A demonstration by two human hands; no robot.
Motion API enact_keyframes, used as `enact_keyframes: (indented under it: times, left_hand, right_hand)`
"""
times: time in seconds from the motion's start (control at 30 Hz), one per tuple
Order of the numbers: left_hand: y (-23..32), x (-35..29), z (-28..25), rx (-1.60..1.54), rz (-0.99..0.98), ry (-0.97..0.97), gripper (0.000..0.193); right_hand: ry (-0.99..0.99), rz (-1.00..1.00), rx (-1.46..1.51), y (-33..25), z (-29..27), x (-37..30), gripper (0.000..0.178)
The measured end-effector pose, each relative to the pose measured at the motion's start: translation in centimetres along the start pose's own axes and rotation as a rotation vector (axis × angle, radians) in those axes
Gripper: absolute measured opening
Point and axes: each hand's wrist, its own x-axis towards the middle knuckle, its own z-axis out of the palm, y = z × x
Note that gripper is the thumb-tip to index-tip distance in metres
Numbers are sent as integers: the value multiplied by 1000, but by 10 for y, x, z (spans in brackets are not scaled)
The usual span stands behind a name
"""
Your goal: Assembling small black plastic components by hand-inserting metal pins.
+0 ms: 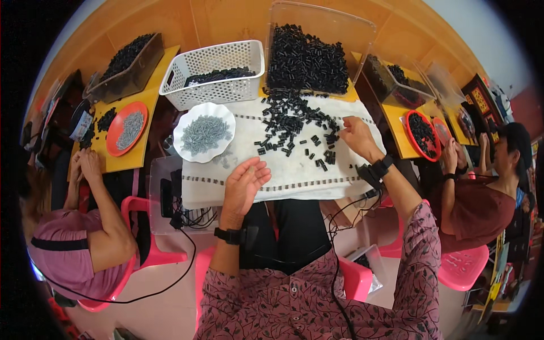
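Fingers of the left hand (243,182) curl loosely, palm up, holding nothing. Right hand (356,136) pinches among scattered black parts (292,127); one white plate (204,131) of grey pieces sits nearby

White perforated basket (212,73) at eleven o'clock, holding dark parts. Dark bin (126,68) of black pieces at ten o'clock. Orange plate (127,128) with grey pieces at nine o'clock, on a yellow table (127,158). Red plate (422,135) of black pieces at three o'clock. Pink plastic chairs (141,226) at seven o'clock. Co-workers seated at nine o'clock (73,249) and three o'clock (481,209).
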Motion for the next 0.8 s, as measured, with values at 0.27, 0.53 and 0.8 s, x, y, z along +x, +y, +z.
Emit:
enact_keyframes:
  times: [0.27,0.53,0.8]
  left_hand:
    - [1,-3,7,56,-33,11,29]
    - [6,-10,4,57,-39,35,29]
    - [6,-6,8,33,-62,14,30]
  right_hand:
    - [123,56,-208,46,14,66,40]
    - [311,233,-178,38,17,116,52]
    - [146,417,57,39,15,121,54]
